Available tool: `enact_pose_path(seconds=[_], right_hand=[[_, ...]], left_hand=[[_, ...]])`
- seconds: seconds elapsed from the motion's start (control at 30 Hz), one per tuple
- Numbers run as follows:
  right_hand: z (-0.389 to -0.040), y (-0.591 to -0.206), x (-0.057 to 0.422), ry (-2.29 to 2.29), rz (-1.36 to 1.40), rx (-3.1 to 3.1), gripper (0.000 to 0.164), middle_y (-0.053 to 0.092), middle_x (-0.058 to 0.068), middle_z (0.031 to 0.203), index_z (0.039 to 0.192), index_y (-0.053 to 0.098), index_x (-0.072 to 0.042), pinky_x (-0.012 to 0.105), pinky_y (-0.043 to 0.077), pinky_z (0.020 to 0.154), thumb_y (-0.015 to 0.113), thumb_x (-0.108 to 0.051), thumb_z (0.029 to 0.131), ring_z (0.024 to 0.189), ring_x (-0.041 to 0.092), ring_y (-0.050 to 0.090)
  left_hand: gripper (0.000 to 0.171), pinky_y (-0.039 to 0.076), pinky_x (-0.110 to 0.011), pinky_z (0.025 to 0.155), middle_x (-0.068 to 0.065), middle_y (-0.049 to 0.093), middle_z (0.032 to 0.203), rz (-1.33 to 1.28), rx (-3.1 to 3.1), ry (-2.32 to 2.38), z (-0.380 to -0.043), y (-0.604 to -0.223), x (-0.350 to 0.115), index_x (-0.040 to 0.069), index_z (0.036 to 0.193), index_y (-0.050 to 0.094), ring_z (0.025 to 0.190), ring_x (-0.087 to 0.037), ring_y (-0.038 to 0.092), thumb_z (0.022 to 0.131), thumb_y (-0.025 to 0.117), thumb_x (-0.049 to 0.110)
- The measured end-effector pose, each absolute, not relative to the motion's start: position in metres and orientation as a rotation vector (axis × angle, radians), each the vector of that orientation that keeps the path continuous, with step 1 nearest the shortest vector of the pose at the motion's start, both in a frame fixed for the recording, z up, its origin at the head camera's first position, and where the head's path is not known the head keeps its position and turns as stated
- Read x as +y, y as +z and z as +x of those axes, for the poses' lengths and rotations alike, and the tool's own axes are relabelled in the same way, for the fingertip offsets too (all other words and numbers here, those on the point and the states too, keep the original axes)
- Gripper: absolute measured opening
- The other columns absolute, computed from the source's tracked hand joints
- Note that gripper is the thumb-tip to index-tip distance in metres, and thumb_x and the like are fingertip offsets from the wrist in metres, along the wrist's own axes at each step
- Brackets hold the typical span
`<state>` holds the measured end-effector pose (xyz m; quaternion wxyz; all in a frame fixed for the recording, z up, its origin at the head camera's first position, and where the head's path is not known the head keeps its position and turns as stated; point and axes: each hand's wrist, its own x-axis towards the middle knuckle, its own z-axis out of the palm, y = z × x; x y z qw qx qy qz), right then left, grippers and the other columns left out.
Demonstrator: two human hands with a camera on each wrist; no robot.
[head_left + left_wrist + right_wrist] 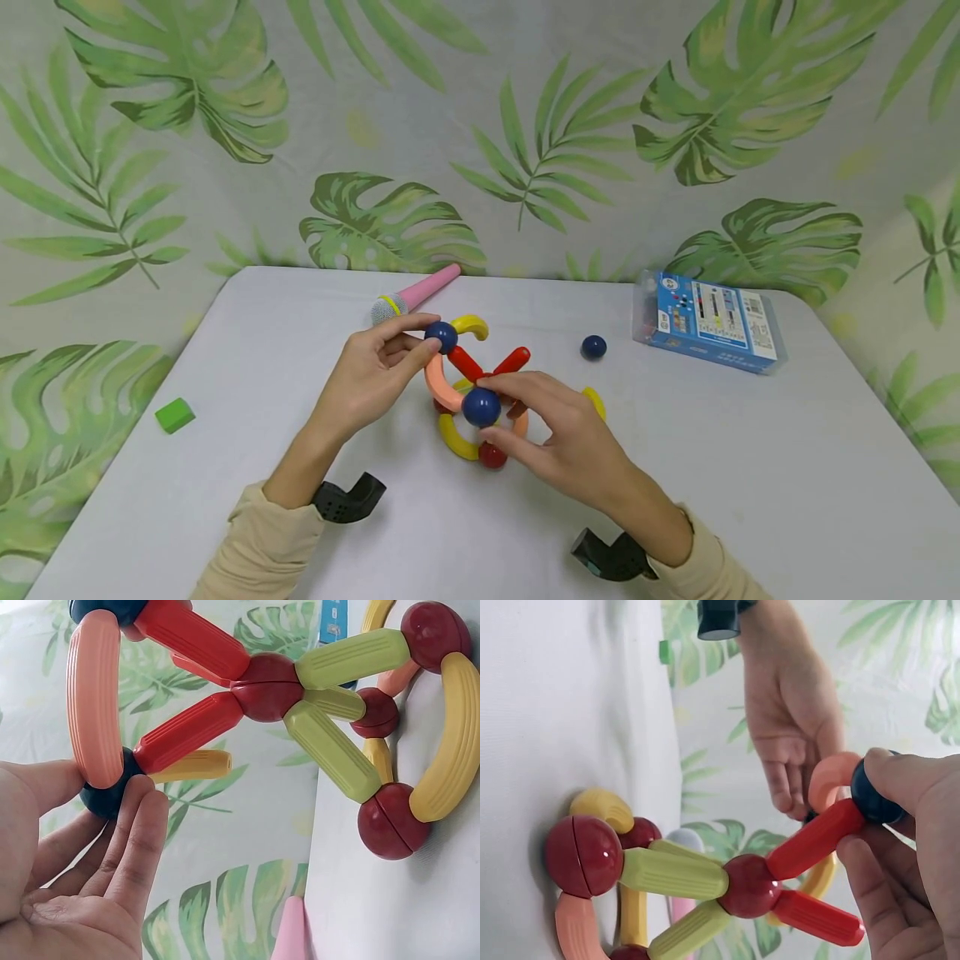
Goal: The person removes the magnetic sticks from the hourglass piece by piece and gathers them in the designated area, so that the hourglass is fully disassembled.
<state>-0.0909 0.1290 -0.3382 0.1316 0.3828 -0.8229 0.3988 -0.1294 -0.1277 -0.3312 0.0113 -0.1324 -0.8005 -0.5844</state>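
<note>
"gripping what, and where from the dark red hub ball [266,688]?"

"the ball-and-rod figure [465,364] built round that hub. the left grip [367,379] pinches a navy ball [441,337] above the hub, to its left; the right grip [558,425] pinches a second navy ball [481,407], also above the hub but on the person's side. a peach curved rod [441,385] spans the two."

"which relation counts most?"

"i'd say the gap above the hub's far side. one red rod [513,360] slants up from the hub, long axis aimed right and away from the person, its tip bare. a yellow curved rod [471,323] leaves the left grip's ball, its free end bending toward that tip, not touching."

"and the loose navy ball [594,347]?"

"on the desk [750,467], right of the hub and a little beyond. the right grip is nearer."

"edges, room?"

"the far edge runs beyond the hub, the pink microphone [420,292] by it; the blue box [712,323] sits farthest right of the hub. fingers should fit round the loose ball. tighter is just right of the hub: the right grip partly hides another yellow rod [595,402]. joined or not, i can't tell."
</note>
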Motion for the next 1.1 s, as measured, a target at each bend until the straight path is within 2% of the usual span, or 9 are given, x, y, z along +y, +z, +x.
enact_pose_path(seconds=[0.23,0.5,0.73,1.0,1.1], right_hand=[[-0.091,-0.3374,0.1309,1.127,1.079,-2.403,0.048,0.07,0.003,0.116,0.13,0.064,-0.007,0.029,0.059,0.086,0.084,-0.012,0.087,0.099,0.012,0.065],[-0.0946,-0.3354,0.1348,1.179,1.02,-2.4,0.052,0.071,0.007,0.121,0.133,0.062,-0.004,0.03,0.06,0.088,0.083,-0.003,0.086,0.103,0.016,0.071],[-0.0981,-0.3353,0.1366,1.212,0.967,-2.372,0.05,0.071,0.01,0.121,0.131,0.062,-0.002,0.032,0.061,0.085,0.082,-0.001,0.086,0.103,0.019,0.073],[-0.099,-0.3356,0.1369,1.205,0.946,-2.349,0.052,0.07,0.011,0.12,0.13,0.062,-0.001,0.031,0.061,0.084,0.083,0.003,0.082,0.102,0.021,0.073],[-0.0991,-0.3356,0.1372,1.185,0.947,-2.345,0.052,0.071,0.012,0.121,0.13,0.062,0.001,0.031,0.061,0.084,0.083,0.002,0.083,0.101,0.021,0.073]], left_hand=[[0.04,0.056,-0.019,0.087,-0.011,0.075,0.109,-0.416,-2.481,-1.85,-0.1306,-0.332,-0.1276,0.009,0.136,0.066,0.098,-0.019,0.075,0.099,0.071,0.024],[0.04,0.057,-0.02,0.085,-0.011,0.075,0.108,-0.413,-2.474,-1.878,-0.1303,-0.3317,-0.1281,0.009,0.136,0.065,0.095,-0.017,0.075,0.099,0.071,0.024],[0.04,0.058,-0.022,0.087,-0.012,0.075,0.107,-0.434,-2.464,-1.902,-0.1303,-0.3305,-0.1282,0.007,0.136,0.065,0.093,-0.019,0.076,0.099,0.071,0.021],[0.04,0.057,-0.021,0.088,-0.012,0.075,0.107,-0.437,-2.461,-1.914,-0.1306,-0.3316,-0.1286,0.007,0.136,0.064,0.097,-0.028,0.076,0.099,0.071,0.022],[0.04,0.057,-0.022,0.089,-0.011,0.075,0.108,-0.434,-2.465,-1.916,-0.1305,-0.3312,-0.1284,0.008,0.136,0.065,0.096,-0.026,0.076,0.099,0.071,0.022]])
